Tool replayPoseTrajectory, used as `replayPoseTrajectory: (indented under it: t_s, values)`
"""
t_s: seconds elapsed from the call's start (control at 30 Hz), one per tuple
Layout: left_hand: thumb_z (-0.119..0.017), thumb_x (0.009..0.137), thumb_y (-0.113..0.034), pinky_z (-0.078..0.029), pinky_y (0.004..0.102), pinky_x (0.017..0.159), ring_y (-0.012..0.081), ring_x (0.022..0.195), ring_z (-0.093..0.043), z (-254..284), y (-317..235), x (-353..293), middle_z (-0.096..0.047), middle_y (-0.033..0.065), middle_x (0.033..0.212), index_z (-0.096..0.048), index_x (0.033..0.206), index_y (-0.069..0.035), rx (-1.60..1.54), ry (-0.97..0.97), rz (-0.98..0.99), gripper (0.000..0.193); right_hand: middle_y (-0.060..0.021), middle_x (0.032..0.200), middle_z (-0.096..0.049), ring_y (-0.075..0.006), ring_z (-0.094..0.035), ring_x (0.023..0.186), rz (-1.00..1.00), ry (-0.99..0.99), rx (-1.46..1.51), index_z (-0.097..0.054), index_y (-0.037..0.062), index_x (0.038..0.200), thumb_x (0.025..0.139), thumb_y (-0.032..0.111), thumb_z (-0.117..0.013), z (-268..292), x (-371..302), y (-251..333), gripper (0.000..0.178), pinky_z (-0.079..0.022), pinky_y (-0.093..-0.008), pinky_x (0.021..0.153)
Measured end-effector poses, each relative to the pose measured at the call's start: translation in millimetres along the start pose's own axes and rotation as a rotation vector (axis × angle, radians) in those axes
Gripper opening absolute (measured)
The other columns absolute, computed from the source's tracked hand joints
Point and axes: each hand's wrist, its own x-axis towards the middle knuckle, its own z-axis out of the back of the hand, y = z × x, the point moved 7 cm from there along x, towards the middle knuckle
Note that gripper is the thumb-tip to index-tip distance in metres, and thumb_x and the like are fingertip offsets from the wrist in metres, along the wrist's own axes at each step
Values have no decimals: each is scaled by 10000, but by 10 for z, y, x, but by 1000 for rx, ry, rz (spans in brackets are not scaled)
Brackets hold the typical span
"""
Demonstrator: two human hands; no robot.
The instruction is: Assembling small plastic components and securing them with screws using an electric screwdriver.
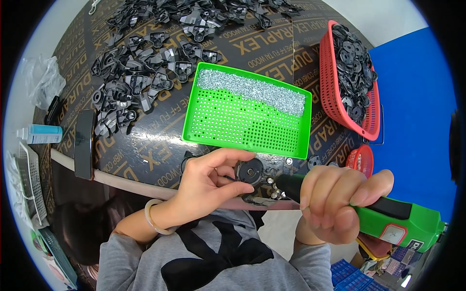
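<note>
At the table's near edge, my left hand (204,177) has its thumb and index finger closed around the sides of a round black plastic disc (249,171) with a hole at its centre. My right hand (335,201) is wrapped around a green and black electric screwdriver (405,225). The tool is tilted, with its black nose toward the disc; its tip cannot be made out. Several small round metal pieces (275,195) lie between the disc and the nose. Just beyond my hands is a green perforated tray (247,147), with many small silver screws (252,92) along its far side.
Black moulded plastic parts (138,82) are heaped at the far left. A red basket (326,72) full of black discs stands at right, near a small red basket (370,157). A phone (84,144) lies at the left edge, beside a blue bottle (44,134).
</note>
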Motion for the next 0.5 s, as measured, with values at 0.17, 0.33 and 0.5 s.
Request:
replayPoseTrajectory:
  t_s: [0.17,0.33,0.5]
  values:
    - [-711,765,151,-538,216,707,91,838,-645,3,24,-3,-665,97,1056,-580,1220,52,-59,20,18,483,-11,635,-510,-109,-500,494,0,28,36,-396,92,1027,929,71,-597,0,24,-48,224,-456,-282,503]
    - [-706,769,151,-552,237,740,125,889,-658,-46,32,27,-662,116,1059,-562,1234,58,-33,53,53,495,-31,596,-524,-183,-512,469,-99,-199,155,-407,99,1049,812,9,-736,147,-53,-98,415,-457,-357,489]
    - [-731,772,105,-552,231,691,107,838,-657,34,20,50,-664,117,1043,-579,1229,37,69,-28,62,487,-5,595,-462,-143,-436,457,68,-213,44,-402,98,1161,901,137,-657,372,131,-118,365,-397,-317,475]
